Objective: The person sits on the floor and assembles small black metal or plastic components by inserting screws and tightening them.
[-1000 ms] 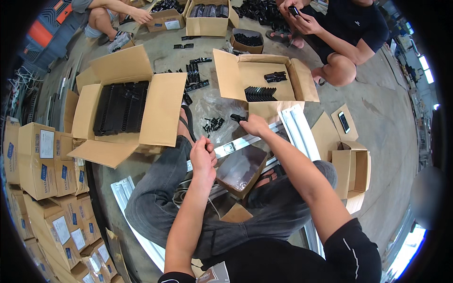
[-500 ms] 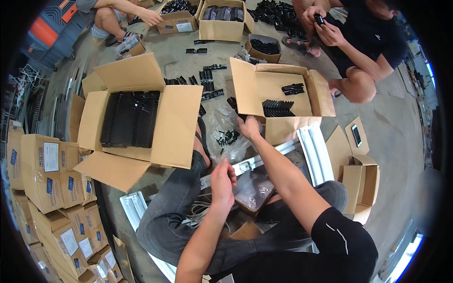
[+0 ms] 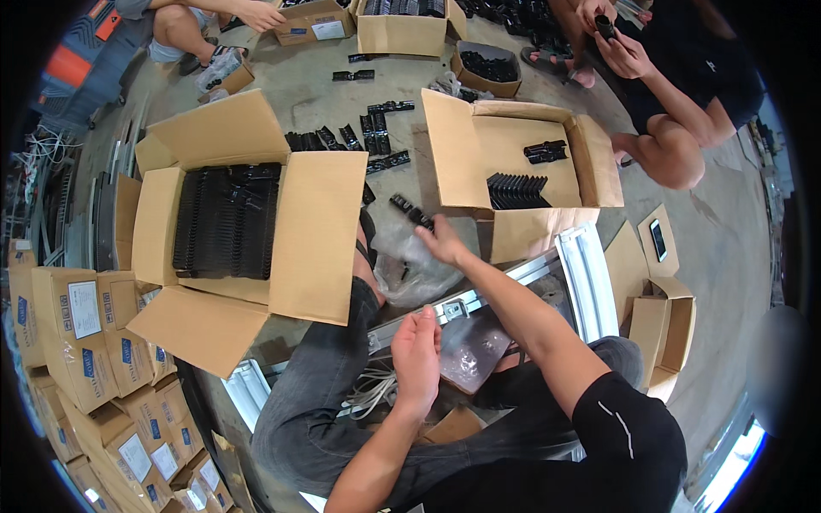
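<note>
Over the floor ahead, my right hand (image 3: 446, 241) is closed on the near end of a long black ribbed plastic part (image 3: 409, 208). Beneath that hand lies a crumpled clear plastic bag (image 3: 402, 278), with a bit of something black showing in it. My left hand (image 3: 416, 359) is held above my lap, its fingers curled in; anything inside them is hidden. Just beyond it runs a silver metal rail (image 3: 522, 278) with a small metal bracket (image 3: 451, 309). A bubble-wrapped bundle (image 3: 472, 350) lies below the rail.
An open carton (image 3: 312, 231) packed with black parts stands left; another carton (image 3: 462, 162) stands right, partly filled. Loose black parts (image 3: 375, 132) lie between them. Two people crouch beyond, one holding a black part (image 3: 605, 27). Stacked cartons (image 3: 77, 338) line the left side. A phone (image 3: 658, 240) rests on cardboard.
My right hand has come out from beside the right carton's flap, and the black part in it now shows. My left hand stays curled above my lap. The whole view has shifted slightly.
</note>
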Demonstrator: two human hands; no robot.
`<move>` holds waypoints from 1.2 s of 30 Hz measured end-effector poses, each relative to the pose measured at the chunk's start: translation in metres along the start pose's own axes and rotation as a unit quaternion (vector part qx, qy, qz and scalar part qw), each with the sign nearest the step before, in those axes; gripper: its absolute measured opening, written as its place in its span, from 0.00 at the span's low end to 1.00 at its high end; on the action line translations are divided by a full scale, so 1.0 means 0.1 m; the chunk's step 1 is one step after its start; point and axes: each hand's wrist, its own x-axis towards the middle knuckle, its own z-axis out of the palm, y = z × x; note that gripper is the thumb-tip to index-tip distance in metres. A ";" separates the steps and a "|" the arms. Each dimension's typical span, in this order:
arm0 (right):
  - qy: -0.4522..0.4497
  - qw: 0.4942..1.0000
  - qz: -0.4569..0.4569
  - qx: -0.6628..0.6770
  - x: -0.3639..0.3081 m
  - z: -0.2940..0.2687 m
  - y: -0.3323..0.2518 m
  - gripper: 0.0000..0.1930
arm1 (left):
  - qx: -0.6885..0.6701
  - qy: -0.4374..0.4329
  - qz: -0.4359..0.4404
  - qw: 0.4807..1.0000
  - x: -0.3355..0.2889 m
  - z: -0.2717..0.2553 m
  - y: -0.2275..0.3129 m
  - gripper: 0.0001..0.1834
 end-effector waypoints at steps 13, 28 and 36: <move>0.055 0.978 0.173 0.104 0.14 -0.28 0.13 0.27 | -0.050 -0.023 -0.037 0.998 0.08 -0.07 -0.13 0.10; 0.082 0.942 0.010 -0.327 0.00 -0.36 -0.36 0.27 | -0.030 -0.063 -0.090 0.994 0.02 -0.02 -0.06 0.12; 0.085 0.973 -0.146 -0.155 0.65 0.17 -0.69 0.19 | -0.030 -0.030 -0.119 0.992 0.04 -0.02 0.00 0.21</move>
